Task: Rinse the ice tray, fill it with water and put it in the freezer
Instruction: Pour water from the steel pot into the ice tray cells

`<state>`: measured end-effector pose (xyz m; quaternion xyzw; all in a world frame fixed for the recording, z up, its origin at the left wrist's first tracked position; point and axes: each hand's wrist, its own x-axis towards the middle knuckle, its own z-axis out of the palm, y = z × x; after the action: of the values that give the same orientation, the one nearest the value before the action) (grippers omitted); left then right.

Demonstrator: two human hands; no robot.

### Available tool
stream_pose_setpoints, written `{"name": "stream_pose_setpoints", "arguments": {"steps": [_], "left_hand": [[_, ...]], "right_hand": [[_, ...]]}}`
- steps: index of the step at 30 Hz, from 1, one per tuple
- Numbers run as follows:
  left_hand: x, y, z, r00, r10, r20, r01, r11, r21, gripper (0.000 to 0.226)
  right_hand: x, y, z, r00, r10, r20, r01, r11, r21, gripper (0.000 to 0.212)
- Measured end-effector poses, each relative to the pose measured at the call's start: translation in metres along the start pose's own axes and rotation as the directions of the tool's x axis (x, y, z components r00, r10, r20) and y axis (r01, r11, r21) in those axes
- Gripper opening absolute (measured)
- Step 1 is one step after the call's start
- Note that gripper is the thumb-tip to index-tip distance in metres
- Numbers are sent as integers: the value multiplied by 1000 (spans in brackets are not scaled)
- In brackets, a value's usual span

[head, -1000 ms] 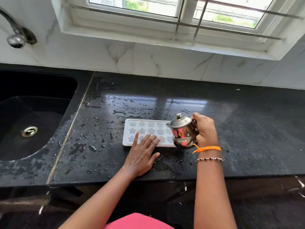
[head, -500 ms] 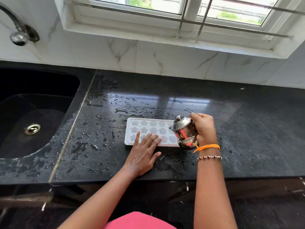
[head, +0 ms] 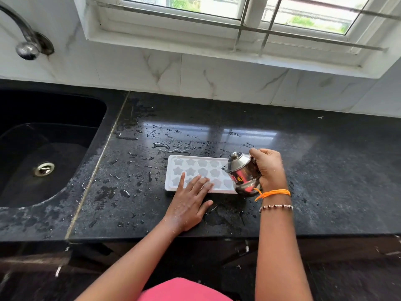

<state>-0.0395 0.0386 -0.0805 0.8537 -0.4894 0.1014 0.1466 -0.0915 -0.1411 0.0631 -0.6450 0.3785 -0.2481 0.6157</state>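
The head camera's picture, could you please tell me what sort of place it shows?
Most likely a home kitchen: a black sink with a wall tap, a wet black stone countertop under a barred window, and a white ice tray being filled.

Wet black counter (head: 325, 170), sink (head: 43, 148) left — barred window (head: 249, 16), seemingly daylit.

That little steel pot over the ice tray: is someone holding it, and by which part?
Yes. The right hand grips the steel pot by its side away from the spout, tilting it over the ice tray. The left hand lies flat, fingers on the tray.
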Motion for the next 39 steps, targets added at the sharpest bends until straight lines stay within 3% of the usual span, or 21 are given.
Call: {"name": "stream_pose_setpoints", "arguments": {"steps": [11, 22, 26, 39], "left_hand": [[0, 0, 0, 1000, -5, 20, 5, 1000, 6, 50], [-1, -4, -6, 995, -94, -30, 94, 996, 2, 51], [-3, -13, -9, 988, -142, -58, 142, 990, -14, 50], [-6, -16, -9, 988, -88, -123, 88, 996, -3, 39]], "right_hand": [[3, 0, -7, 999, 53, -12, -52, 996, 78, 39], [0, -2, -5, 992, 129, -4, -118, 920, 373, 32], [3, 1, 4, 995, 102, 14, -101, 949, 298, 34], [5, 5, 26, 996, -27, 84, 21, 997, 76, 39]]}}
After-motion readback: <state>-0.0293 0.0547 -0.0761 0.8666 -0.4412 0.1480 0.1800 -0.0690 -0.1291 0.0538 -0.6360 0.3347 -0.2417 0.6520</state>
